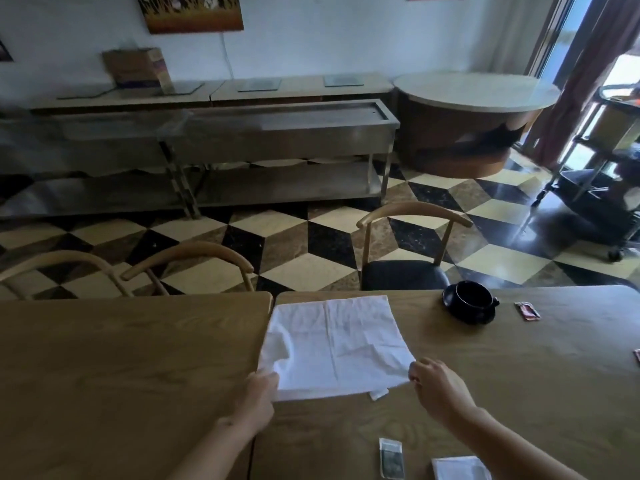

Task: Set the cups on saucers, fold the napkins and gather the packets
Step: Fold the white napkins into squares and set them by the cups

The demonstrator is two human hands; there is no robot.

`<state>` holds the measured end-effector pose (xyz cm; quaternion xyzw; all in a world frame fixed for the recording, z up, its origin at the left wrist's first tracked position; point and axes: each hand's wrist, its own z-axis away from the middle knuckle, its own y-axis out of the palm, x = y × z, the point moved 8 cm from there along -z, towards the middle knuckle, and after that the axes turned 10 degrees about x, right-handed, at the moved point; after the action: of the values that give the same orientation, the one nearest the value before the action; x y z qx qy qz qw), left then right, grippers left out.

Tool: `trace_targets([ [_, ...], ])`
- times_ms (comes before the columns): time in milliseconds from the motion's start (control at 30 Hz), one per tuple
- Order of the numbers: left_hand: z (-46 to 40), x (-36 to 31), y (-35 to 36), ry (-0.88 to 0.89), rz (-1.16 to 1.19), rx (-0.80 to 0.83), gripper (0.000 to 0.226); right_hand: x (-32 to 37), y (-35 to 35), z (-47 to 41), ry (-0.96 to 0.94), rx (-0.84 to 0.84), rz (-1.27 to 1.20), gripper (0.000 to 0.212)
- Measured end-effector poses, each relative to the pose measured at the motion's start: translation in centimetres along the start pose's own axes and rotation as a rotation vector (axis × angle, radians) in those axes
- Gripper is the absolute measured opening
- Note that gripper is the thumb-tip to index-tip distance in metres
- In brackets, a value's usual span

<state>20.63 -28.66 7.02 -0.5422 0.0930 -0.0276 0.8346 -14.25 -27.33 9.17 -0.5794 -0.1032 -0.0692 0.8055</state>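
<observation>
A white cloth napkin (332, 344) lies spread on the wooden table (121, 368), across the seam between two tabletops. My left hand (258, 398) pinches its near left corner and my right hand (436, 386) pinches its near right corner, both lifted slightly. A black cup (472, 297) stands on a black saucer (450, 306) at the far right. A red and white packet (527, 311) lies beside it, and another packet (636, 356) is cut off by the right edge. A grey packet (391, 459) and a white packet (460, 469) lie near me.
Three wooden chairs (412, 244) stand along the table's far side. Beyond them are a checkered floor, steel serving counters (277, 133), a round marble-topped table (474, 95) and a service cart (609, 161) at the right.
</observation>
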Motion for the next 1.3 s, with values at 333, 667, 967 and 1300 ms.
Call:
trace_targets([
  [333, 4.6, 2.0, 9.1, -0.056, -0.019, 0.369, 0.024, -2.1, 9.3, 4.2, 0.062, 0.242, 0.100, 0.022],
  [667, 1.0, 5.7, 7.3, -0.140, 0.641, 0.244, 0.015, -4.4, 6.5, 3.8, 0.195, 0.242, 0.040, 0.017],
  [967, -4.5, 8.4, 3.6, -0.412, 1.293, -0.061, 0.007, -7.7, 3.0, -5.4, 0.233, 0.227, -0.447, 0.017],
  [1300, -11.3, 10.5, 4.4, -0.561, 1.477, -0.144, 0.010, -9.8, 1.9, -16.3, 0.293, 0.176, -0.935, 0.023],
])
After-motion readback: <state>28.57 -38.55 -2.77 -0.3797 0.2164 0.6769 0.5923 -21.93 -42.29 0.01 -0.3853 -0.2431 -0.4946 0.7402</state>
